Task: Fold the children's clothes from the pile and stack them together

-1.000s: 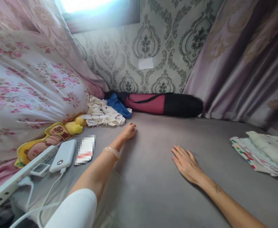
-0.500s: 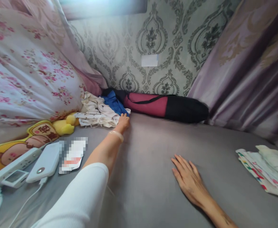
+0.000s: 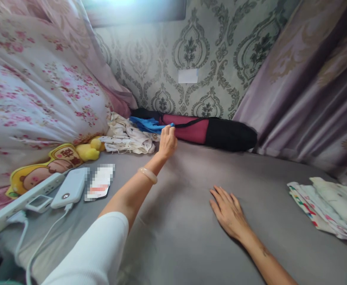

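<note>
My left hand (image 3: 168, 140) is closed on the edge of a blue cloth (image 3: 146, 124), whose kind of garment I cannot make out. The cloth is stretched between my fingers and a heap of crumpled white fabric (image 3: 128, 136) with small dark marks. Behind my left hand lies a long maroon and black bag (image 3: 191, 128) against the wall. My right hand (image 3: 228, 209) rests palm down on the grey sheet (image 3: 188, 229), fingers spread, holding nothing.
Folded white cloths (image 3: 329, 208) lie at the right. On the left are a power strip (image 3: 21, 208), a white power bank (image 3: 71, 188) with a cable, a blurred-out phone (image 3: 100, 182) and a yellow plush toy (image 3: 42, 172). Curtains (image 3: 283, 103) hang at both sides.
My left hand has lifted and moved right and away from me, drawing the blue cloth out from the white heap. My right hand stays flat on the sheet. The view has shifted slightly.
</note>
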`<state>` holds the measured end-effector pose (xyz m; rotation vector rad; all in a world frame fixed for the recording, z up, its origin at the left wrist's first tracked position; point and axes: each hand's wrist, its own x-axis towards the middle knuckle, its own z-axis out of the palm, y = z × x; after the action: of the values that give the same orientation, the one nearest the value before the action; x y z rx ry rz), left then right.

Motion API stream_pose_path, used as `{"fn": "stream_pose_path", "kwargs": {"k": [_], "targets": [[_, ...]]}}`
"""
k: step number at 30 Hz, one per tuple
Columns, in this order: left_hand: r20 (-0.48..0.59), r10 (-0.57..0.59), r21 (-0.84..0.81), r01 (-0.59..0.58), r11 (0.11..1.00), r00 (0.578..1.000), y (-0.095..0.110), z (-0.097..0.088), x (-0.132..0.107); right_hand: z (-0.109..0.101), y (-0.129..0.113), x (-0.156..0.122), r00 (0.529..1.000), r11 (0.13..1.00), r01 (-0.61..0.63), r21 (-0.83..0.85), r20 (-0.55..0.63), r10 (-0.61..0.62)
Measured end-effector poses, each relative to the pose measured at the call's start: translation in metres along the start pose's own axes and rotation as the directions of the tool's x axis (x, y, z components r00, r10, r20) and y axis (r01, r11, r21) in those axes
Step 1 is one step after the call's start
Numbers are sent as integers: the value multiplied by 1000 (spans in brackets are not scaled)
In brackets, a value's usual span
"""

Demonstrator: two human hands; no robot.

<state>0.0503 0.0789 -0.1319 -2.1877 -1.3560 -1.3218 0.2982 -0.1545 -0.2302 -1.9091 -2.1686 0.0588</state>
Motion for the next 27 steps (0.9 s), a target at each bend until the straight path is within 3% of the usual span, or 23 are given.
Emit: {"fn": "stream_pose_path", "kwargs": {"k": [4,8,13,16,21,27], "targets": [[-52,-11,-106,6,994,999,51,-19,-17,1,1,0,1000,1000,18,3,-17,-18],[-45,14,-198,-23,980,999,87,-25,-46,1,1,1,999,999,33,11,-23,-33],[144,187,-355,-125,926,972,117,-36,-85,-1,-2,2,999,999,31,15,-7,-31],[268,346,-482,-187,856,899,135,-53,-104,-2,-4,1,1000,1000,8,27,-25,-8],[426,551,-645,-186,741,718,162,-83,-127,-4,-2,-3,997,997,5,76,-71,0],[386,706,-822,-126,556,593,186,-103,-144,-4,2,-5,988,991,43,130,-151,-23]]}}
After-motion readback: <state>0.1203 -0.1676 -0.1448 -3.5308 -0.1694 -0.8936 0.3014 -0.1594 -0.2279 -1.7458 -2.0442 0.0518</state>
